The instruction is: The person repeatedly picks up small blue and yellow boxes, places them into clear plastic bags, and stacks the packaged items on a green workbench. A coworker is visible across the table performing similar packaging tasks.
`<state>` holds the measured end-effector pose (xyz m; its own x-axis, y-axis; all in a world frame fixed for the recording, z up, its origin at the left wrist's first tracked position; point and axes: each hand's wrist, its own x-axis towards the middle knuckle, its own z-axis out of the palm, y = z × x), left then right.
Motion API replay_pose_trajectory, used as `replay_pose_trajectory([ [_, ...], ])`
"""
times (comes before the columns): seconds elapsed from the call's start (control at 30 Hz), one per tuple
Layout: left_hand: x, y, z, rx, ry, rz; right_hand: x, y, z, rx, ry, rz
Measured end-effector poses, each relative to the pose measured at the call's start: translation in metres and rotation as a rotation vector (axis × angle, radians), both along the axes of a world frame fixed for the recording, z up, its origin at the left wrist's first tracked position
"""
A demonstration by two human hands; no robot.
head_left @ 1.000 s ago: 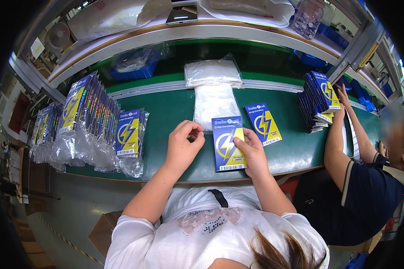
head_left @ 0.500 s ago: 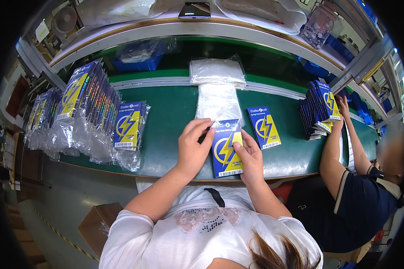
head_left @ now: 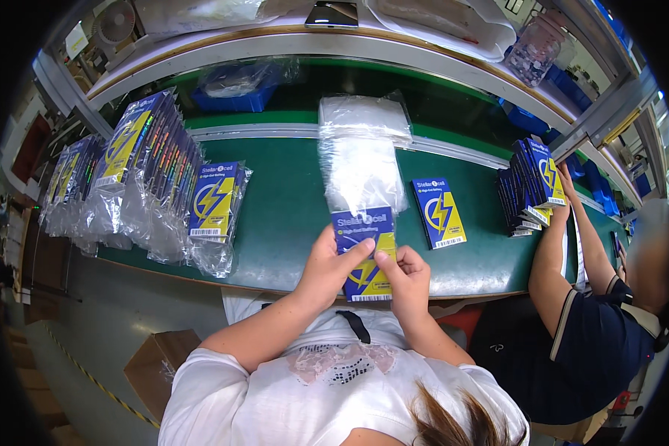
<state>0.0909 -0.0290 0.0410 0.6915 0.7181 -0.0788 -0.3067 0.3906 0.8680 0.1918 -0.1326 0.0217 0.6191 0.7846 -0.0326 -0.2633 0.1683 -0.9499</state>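
Note:
Both my hands hold one flat blue and yellow battery box [head_left: 355,223] upright at the near edge of the table. My left hand [head_left: 328,266] grips its left side, thumb laid across the front. My right hand [head_left: 409,281] pinches the right side with its thumb on the front. Clear film shows hazily at the box's top; I cannot tell how far it covers the box. Just beyond lies a stack of clear plastic bags [head_left: 360,175]. A single matching box [head_left: 438,213] lies flat to the right.
Bagged boxes [head_left: 130,149] stand in a long row on the left, with another bagged pile [head_left: 214,202] beside them. At the right, a co-worker's hand [head_left: 565,186] touches a stack of boxes [head_left: 544,175]. A blue bin [head_left: 234,97] sits under the shelf [head_left: 275,39].
My left hand has slid from the box's top corner down to its left side. The box has shifted slightly left and down, and my right thumb has moved inward on it.

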Motion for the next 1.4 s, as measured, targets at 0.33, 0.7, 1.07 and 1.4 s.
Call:
replay_pose_trajectory([
  [0.33, -0.013, -0.01, 0.036, -0.202, -0.064, -0.291, 0.027, -0.007, 0.059, 0.022, -0.67, 0.026],
  [0.7, -0.032, -0.001, 0.04, -0.355, -0.04, -0.474, -0.012, -0.004, 0.073, 0.317, -1.094, 0.308],
  [1.07, -0.094, 0.078, 0.043, 1.004, 0.521, 0.528, -0.003, 0.007, 0.061, 0.207, -1.006, 0.433],
  [1.4, -0.121, 0.115, 0.006, 1.467, 0.97, 0.452, 0.032, -0.002, 0.052, 0.046, -0.945, 0.163],
])
